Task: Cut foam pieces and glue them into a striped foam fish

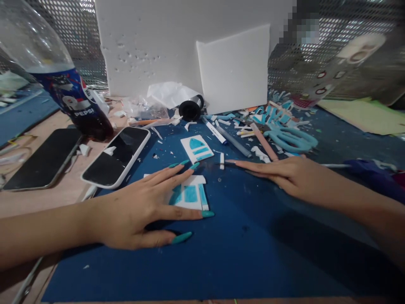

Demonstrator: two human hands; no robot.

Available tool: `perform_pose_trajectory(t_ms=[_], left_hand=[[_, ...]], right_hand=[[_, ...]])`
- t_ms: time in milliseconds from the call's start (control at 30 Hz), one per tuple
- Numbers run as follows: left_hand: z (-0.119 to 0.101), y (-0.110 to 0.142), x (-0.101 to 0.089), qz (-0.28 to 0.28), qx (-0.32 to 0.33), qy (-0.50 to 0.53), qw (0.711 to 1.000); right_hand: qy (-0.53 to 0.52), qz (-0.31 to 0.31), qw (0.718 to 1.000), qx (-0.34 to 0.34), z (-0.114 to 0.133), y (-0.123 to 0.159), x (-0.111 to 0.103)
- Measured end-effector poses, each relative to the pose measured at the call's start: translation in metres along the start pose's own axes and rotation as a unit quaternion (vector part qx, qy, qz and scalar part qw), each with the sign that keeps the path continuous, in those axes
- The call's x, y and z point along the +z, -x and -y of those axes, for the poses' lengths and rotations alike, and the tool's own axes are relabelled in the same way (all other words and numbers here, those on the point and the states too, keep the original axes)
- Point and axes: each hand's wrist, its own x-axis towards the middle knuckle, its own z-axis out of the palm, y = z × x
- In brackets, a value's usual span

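Head view: the left hand (148, 211) lies palm down with its fingers spread — its grip is open — over a white-and-blue cutout (190, 194), which is partly covered by the fingers and rests on a blue mat (234, 249). The right hand (284, 173) reaches in with straight fingers held close together; no object is visible in it, though whether its grip is closed cannot be told from this angle. Its foremost fingertip is near a small white strip (222, 161); contact cannot be confirmed. A smaller white piece with blue shapes (197, 147) lies just beyond the left fingertips. Behind the hands are a grey-blue pen (234, 141), a pink pen (264, 141) and light-blue scissors (294, 141), with white and blue scraps scattered around them. At left, a white-edged phone (117, 156), a dark phone (44, 160) and a Pepsi bottle (76, 99) are noted, the pinkish counter (19, 207) showing beneath. White boards (234, 69) stand upright at the back.
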Motion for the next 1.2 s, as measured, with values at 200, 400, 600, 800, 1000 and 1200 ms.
perform_pose_trajectory(t_ms=[200, 400, 600, 800, 1000, 1200], left_hand=[[-0.005, 0.002, 0.004, -0.101, -0.041, -0.016, 0.994], [-0.003, 0.005, 0.009, -0.175, -0.124, -0.073, 0.974], [0.002, 0.008, 0.014, -0.244, -0.185, -0.037, 0.951], [-0.003, 0.008, 0.010, -0.281, -0.060, 0.109, 0.952], [-0.003, 0.013, 0.007, -0.228, 0.090, 0.168, 0.955], [-0.007, -0.002, -0.011, -0.017, 0.199, 0.044, 0.979]], right_hand=[[-0.036, 0.002, 0.999, 0.037, -0.001, -0.001, -0.007], [-0.030, 0.014, 0.999, 0.022, 0.000, 0.002, -0.005], [-0.014, 0.007, 0.999, 0.030, 0.003, 0.001, -0.005], [0.078, -0.068, 0.992, 0.075, 0.010, -0.002, 0.003], [0.240, -0.153, 0.947, 0.148, 0.011, -0.002, 0.006], [0.243, -0.139, 0.956, 0.089, 0.010, -0.003, 0.011]])
